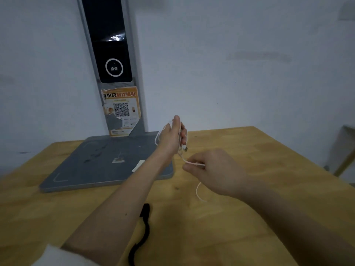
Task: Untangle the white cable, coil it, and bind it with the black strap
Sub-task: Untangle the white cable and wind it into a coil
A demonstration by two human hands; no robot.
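My left hand (173,136) is raised above the table and closed around loops of the thin white cable (190,163); a plug end pokes out below its fingers. A short stretch of cable runs from there down to my right hand (213,168), which pinches it. Below my right hand the cable hangs in a loose curve over the table. The black strap (143,235) lies flat and wavy on the wooden table (249,217), close to me, partly under my left forearm.
A grey scanning stand (99,166) with a flat base sits at the table's back left, its upright post carrying a black screen and an orange QR sticker. A white wall stands behind. The table's right edge drops off near a pale object (343,150).
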